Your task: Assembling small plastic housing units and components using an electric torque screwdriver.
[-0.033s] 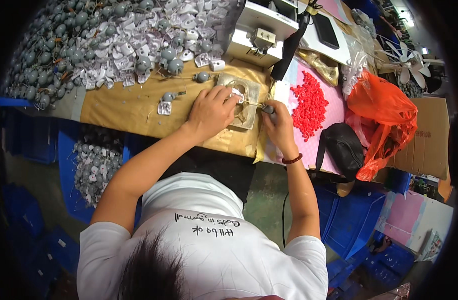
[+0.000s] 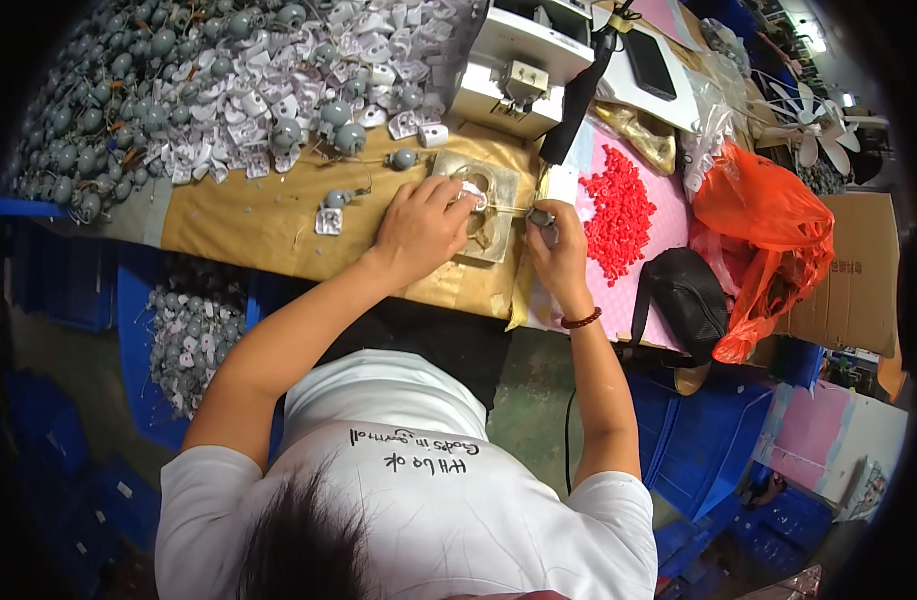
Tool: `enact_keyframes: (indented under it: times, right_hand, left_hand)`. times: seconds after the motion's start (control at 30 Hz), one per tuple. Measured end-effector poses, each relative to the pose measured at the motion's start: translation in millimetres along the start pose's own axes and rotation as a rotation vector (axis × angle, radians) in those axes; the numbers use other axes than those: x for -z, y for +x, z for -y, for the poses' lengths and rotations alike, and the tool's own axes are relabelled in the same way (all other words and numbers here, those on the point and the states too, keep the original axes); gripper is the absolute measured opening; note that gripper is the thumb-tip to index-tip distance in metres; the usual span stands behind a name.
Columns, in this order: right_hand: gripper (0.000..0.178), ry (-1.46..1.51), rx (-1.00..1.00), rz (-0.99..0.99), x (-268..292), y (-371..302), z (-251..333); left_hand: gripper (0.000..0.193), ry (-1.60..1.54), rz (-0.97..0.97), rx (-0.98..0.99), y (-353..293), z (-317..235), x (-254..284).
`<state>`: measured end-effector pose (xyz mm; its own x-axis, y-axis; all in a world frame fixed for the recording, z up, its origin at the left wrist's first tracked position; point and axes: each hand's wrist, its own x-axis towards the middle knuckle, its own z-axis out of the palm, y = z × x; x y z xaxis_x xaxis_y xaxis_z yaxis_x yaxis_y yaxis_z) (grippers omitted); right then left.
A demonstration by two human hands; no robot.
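Observation:
A square metal fixture block [image 2: 498,178] with rounded hollows lies on the bench. In one hollow sits a small white plastic part [image 2: 470,194], which the curled fingers of my left hand [image 2: 423,222] hold from the left. My right hand [image 2: 558,245] is closed round the dark grey handle of a screwdriver [image 2: 542,218]. Its thin shaft points left across the block to the white part; the tip is too small to make out. Left of my left hand, a grey ball with wires [image 2: 336,198] lies beside a white cap [image 2: 328,222]. Another grey ball [image 2: 402,159] rests near the block.
White caps [image 2: 248,115] and grey balls with wires [image 2: 78,130] are heaped at the far left. A white machine [image 2: 513,85] stands behind the block. Right are a pile of red parts [image 2: 618,215], a black pouch [image 2: 683,300], an orange plastic bag [image 2: 763,220] and a phone [image 2: 649,63].
Both hands keep their grips, and the screwdriver stays against the white part. Only a very slight shift of the whole view shows.

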<state>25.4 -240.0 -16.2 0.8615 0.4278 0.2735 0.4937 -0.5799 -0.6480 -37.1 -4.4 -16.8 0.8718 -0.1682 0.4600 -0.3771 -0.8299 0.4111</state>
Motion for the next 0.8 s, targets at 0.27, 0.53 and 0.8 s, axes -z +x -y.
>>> enact_keyframes:
  times: [0.27, 0.53, 0.8]
  right_hand:
    - [0.036, 1.316, -0.402, -0.058, -19.0, 36.3, 14.8]
    - [0.041, 0.82, -0.371, 0.435, -1.4, 71.2, 33.3]
    - [0.048, 0.096, 0.009, 0.367, -13.7, 83.8, 33.7]
  left_hand:
    - [0.031, -0.003, -0.04, -0.031, 2.9, 5.1, 0.0]
    - [0.024, -0.088, -0.014, -0.098, 9.9, 20.9, 4.0]
    - [0.02, -0.142, 0.031, -0.064, 17.2, 25.7, 6.1]
